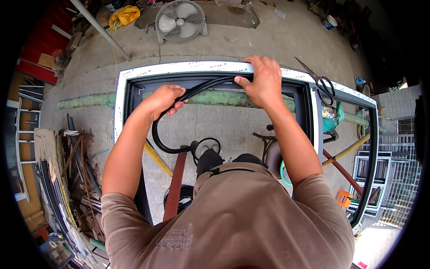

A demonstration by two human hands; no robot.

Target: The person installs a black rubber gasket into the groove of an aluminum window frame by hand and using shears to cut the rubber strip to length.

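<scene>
A black rubber sealing strip (157, 140) loops down from my left hand (165, 99), whose fingers are closed around it. From there the doubled strip curves up and right along the inner side of the window frame's far rail (192, 67). My right hand (265, 81) is wrapped over that rail, its thumb pressing the strip against the frame's inner edge. The frame is dark inside, with white printed film on its faces. Lower down, the strip's slack hangs in a coil (207, 145) near my legs. A pair of black-handled scissors (323, 84) lies on the frame, right of my right hand.
A green pipe (215, 98) runs beneath the frame, with a reddish-brown bar (176, 186) and yellow bars (157, 160) below. A grey fan (180, 21) stands beyond on the floor. Long scrap profiles (53, 193) pile at left; metal grilles (398, 177) lean at right.
</scene>
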